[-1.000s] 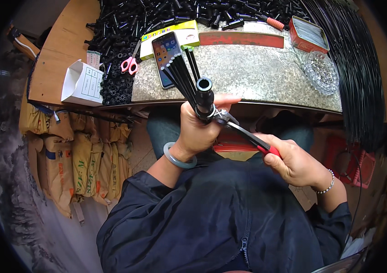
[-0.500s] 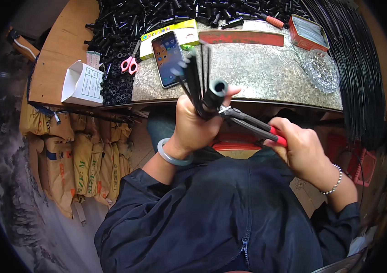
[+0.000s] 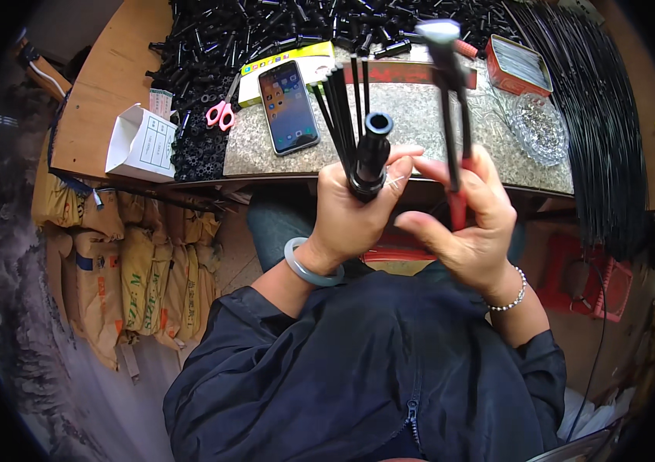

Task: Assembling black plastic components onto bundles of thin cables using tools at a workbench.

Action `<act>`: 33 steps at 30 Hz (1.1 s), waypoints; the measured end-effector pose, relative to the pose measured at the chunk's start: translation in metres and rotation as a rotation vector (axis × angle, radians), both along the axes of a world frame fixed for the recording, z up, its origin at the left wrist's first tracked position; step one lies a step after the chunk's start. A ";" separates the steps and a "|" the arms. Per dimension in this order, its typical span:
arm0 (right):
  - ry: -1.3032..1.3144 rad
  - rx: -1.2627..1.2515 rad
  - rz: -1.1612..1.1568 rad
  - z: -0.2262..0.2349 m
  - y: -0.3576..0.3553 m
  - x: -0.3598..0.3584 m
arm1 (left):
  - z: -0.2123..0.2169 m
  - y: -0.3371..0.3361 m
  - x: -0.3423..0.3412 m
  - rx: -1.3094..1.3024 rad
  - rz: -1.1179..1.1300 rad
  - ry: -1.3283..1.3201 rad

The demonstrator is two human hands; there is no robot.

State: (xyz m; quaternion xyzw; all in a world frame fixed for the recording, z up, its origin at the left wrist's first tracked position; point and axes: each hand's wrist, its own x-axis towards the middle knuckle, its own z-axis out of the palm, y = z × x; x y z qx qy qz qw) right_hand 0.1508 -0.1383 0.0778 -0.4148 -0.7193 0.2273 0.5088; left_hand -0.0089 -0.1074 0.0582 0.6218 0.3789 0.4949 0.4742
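Note:
My left hand [image 3: 354, 202] is closed around a black tubular part [image 3: 373, 150], which looks like an umbrella runner with its open end up. Several thin black rods [image 3: 335, 104] fan upward from it on the far side. A short bit of thin silvery wire [image 3: 397, 183] shows at my left thumb. In my right hand [image 3: 475, 219], the red-handled pliers [image 3: 454, 115] stand upright, their head blurred by motion. My right thumb is held apart from the handles, and the right fingertips reach close to the left hand's fingertips.
Heaped black tubular parts [image 3: 266, 27] cover the table's back. Behind my hands are a phone [image 3: 289, 108] and pink scissors [image 3: 220, 115]. To the right are a glass dish of small metal pieces [image 3: 537, 131], a red tin [image 3: 518, 65] and bundled black rods [image 3: 604, 131]; a white box [image 3: 141, 142] stands left.
The pliers have come away from the black tubular part and swung upright, with my right hand moving left and its thumb opening. My left hand has shifted slightly right.

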 end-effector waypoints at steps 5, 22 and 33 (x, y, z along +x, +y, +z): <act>-0.009 -0.015 0.084 0.009 0.007 0.000 | -0.004 -0.005 0.001 -0.002 0.029 -0.147; -0.976 0.438 -0.262 0.029 -0.025 0.042 | -0.004 0.004 -0.010 -0.163 0.092 -0.139; -1.061 0.468 -0.279 0.030 -0.031 0.042 | -0.005 0.004 -0.009 -0.177 0.095 -0.128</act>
